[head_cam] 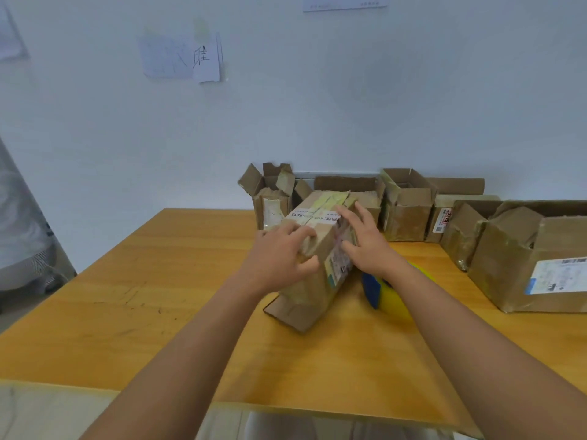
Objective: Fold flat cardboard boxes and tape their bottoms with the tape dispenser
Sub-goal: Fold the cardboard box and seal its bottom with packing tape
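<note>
A worn brown cardboard box (313, 281) with old tape and white labels stands tilted on the wooden table (158, 296), its taped end facing up. My left hand (281, 254) grips its near left corner, fingers over the top and thumb on the side. My right hand (365, 239) lies on the box's right side with straight fingers reaching over the top edge. The yellow and blue tape dispenser (386, 293) lies on the table just right of the box, partly hidden under my right forearm.
Several folded open boxes (406, 211) line the wall at the table's back. A larger labelled box (533, 265) stands at the right edge. A flat cardboard sheet (63, 411) lies at the near edge. A draped object (22, 223) sits left of the table.
</note>
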Demonstrator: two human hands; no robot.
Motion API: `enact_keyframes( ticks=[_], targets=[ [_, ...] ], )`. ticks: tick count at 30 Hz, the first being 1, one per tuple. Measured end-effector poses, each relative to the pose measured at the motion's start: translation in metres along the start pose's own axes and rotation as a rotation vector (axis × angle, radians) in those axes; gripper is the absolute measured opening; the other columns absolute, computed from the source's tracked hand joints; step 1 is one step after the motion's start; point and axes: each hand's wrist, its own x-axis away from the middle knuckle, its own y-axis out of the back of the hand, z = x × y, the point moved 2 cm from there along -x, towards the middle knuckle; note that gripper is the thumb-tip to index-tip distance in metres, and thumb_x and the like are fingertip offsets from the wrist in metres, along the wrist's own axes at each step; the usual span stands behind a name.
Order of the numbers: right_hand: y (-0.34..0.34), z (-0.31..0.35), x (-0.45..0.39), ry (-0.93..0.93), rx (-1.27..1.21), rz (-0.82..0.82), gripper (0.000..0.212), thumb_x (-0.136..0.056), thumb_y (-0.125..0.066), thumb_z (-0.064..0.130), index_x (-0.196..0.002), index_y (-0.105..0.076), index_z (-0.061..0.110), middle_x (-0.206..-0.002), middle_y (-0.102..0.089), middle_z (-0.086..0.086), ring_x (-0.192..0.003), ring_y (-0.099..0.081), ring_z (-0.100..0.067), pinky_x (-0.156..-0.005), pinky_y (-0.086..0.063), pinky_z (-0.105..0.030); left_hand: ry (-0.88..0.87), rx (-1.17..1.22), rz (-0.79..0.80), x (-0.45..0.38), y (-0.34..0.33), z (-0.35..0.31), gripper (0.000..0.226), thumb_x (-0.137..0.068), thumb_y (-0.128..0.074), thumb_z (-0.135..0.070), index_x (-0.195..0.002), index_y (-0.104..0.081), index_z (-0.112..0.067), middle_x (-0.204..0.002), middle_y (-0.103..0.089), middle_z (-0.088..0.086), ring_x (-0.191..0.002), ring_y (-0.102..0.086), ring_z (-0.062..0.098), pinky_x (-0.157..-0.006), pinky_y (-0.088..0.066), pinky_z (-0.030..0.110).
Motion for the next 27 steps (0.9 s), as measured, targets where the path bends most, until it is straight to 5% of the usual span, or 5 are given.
enact_keyframes(
  ticks=[4, 8, 14, 21, 27],
  targets=[
    [0.005, 0.01, -0.01, 0.035, -0.014, 0.051, 0.079, -0.084, -0.075, 0.024, -0.139, -0.03, 0.059, -0.161, 0.018, 0.018, -0.151, -0.008, -0.032, -0.093, -0.052, -0.033, -0.061, 0.092, 0.082, 0.006, 0.022, 0.023, 0.045, -0.092, -0.054, -0.044, -0.136, -0.048, -0.036, -0.135, -0.048, -0.007, -0.107, -0.053, 0.013, -0.071, -0.049, 0.024],
    [0.006, 0.007, -0.019, 0.038, -0.031, 0.084, 0.074, -0.081, -0.078, 0.024, -0.129, -0.034, 0.06, -0.162, 0.012, 0.015, -0.149, -0.016, -0.035, -0.067, -0.043, -0.009, 0.064, 0.165, 0.066, 0.009, 0.006, 0.019, 0.064, -0.088, -0.059, -0.06, -0.145, -0.038, -0.041, -0.154, -0.029, -0.004, -0.139, -0.03, 0.022, -0.106, -0.039, 0.041],
    [0.013, 0.009, -0.013, 0.055, -0.067, 0.015, 0.076, -0.078, -0.081, 0.038, -0.123, -0.03, 0.072, -0.159, 0.008, 0.022, -0.151, -0.004, -0.028, -0.11, -0.029, -0.042, 0.09, 0.263, -0.055, 0.005, 0.004, 0.017, 0.065, -0.088, -0.062, -0.055, -0.147, -0.04, -0.038, -0.148, -0.036, -0.003, -0.138, -0.029, 0.018, -0.111, -0.037, 0.048],
    [0.005, 0.017, -0.019, -0.069, -0.167, -0.072, 0.099, -0.081, -0.076, 0.052, -0.153, -0.009, 0.05, -0.164, -0.018, -0.001, -0.147, -0.021, -0.028, -0.112, -0.031, -0.055, 0.096, 0.337, 0.003, 0.015, 0.06, 0.063, 0.061, -0.069, -0.057, -0.059, -0.129, -0.056, -0.046, -0.133, -0.042, -0.019, -0.124, -0.039, 0.002, -0.098, -0.045, 0.031],
    [-0.035, 0.026, -0.009, 0.014, -0.038, -0.04, 0.052, -0.087, -0.069, 0.051, -0.133, -0.05, 0.034, -0.121, -0.046, 0.003, -0.112, -0.053, -0.021, -0.085, -0.052, -0.032, 0.2, 0.086, 0.153, 0.033, 0.048, 0.088, 0.05, -0.084, -0.066, -0.03, -0.132, -0.053, -0.039, -0.147, -0.043, -0.011, -0.144, -0.022, 0.014, -0.117, -0.026, 0.048]
  ],
)
